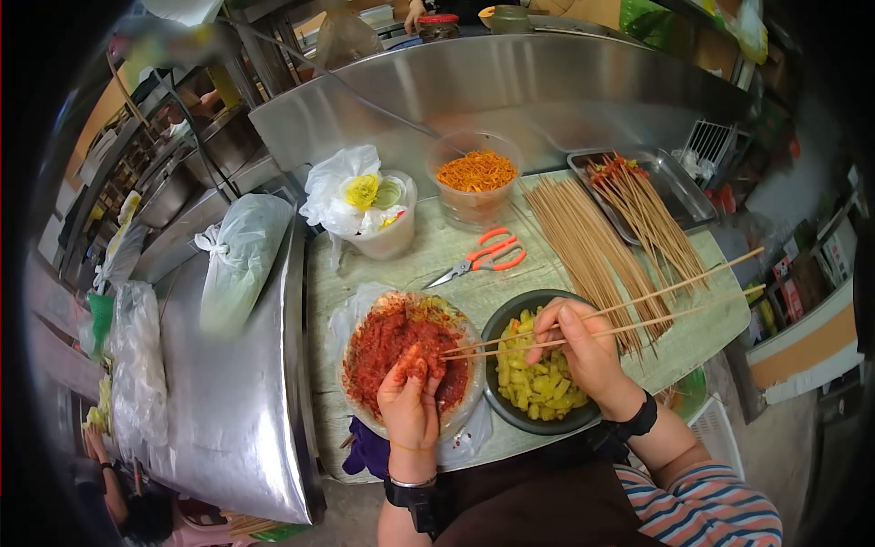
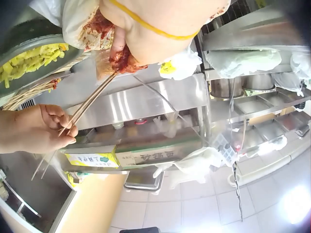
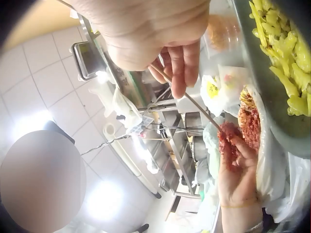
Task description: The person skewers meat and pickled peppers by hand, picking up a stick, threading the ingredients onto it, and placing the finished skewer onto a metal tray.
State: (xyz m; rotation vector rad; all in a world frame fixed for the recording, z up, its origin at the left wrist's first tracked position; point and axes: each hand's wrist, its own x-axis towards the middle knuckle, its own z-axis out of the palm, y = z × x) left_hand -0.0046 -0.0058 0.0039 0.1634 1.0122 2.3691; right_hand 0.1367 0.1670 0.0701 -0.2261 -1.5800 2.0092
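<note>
In the head view my right hand [image 1: 583, 351] pinches two thin wooden skewers [image 1: 711, 270] that slant down to the left. Their tips meet a red, sauce-coated piece of meat [image 1: 419, 361], which my left hand [image 1: 410, 415] grips with red-smeared fingers. That hand is over a plastic-lined bowl heaped with red marinated meat [image 1: 375, 342]. Under the right hand stands a dark bowl [image 1: 493, 401] of yellow-green pickled pepper pieces [image 1: 536, 387]. The right wrist view shows a skewer [image 3: 201, 110] running from the right fingers to the meat in the left hand.
Orange-handled scissors [image 1: 483, 258] lie behind the bowls. Further back are a tub of orange shreds [image 1: 476, 173] and a bag-topped white tub [image 1: 387, 239]. Bare skewers [image 1: 583, 237] lie at the right, beside a metal tray [image 1: 688, 196] with loaded skewers. A purple cloth [image 1: 366, 449] lies near the front edge.
</note>
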